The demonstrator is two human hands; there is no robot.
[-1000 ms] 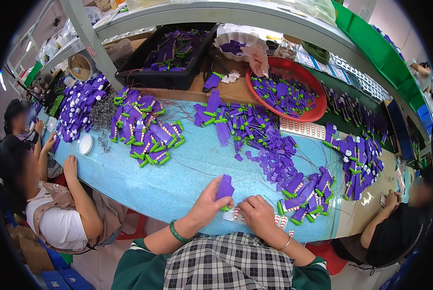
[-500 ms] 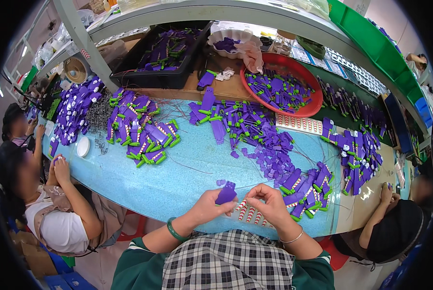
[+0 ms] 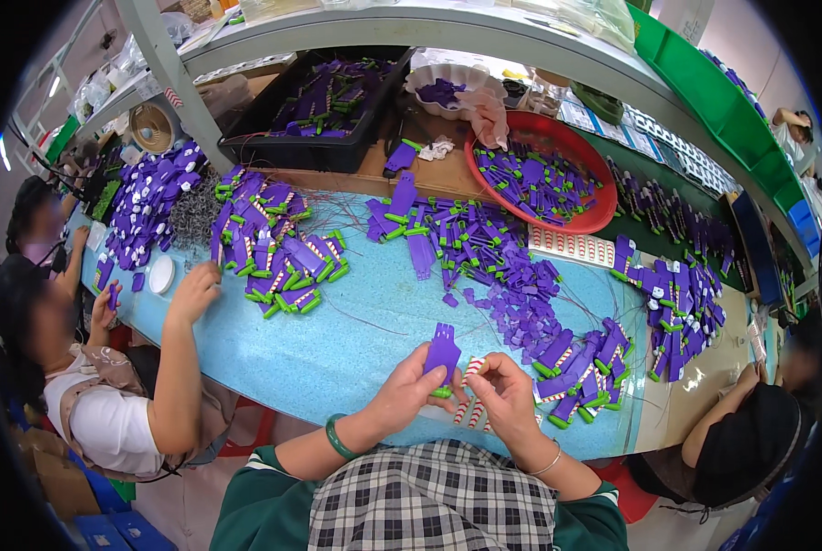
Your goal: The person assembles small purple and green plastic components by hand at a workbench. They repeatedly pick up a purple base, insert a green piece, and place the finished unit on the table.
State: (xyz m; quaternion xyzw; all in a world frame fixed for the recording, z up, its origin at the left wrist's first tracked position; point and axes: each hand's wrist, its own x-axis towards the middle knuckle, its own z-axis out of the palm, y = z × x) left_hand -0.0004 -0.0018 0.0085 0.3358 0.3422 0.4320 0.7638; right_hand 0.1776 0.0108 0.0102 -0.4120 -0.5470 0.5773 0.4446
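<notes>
In my left hand [image 3: 402,393], thumb and fingers grip a flat purple plastic piece [image 3: 443,349] with a green end low down. My right hand [image 3: 514,404] pinches a small red-and-white striped sticker [image 3: 472,370] close beside that piece. Under my fingers, at the table's near edge, lies a sheet of striped stickers [image 3: 470,415], partly hidden by both hands. Just right of my right hand is a pile of purple-and-green pieces [image 3: 590,363], some bearing striped stickers. Small loose purple parts [image 3: 518,308] are heaped beyond my hands.
More purple-and-green pieces [image 3: 278,243] lie left on the blue table [image 3: 337,367]. Behind stand a red basin [image 3: 608,197] and a black tray [image 3: 356,147] of parts, under a metal shelf [image 3: 411,35]. A co-worker's arm [image 3: 177,376] reaches in at left; another person [image 3: 741,441] sits right.
My left hand has turned the purple piece more upright, showing its green end. The right hand has lifted the sticker off the sheet toward it. The left co-worker's arm has reached to the pile.
</notes>
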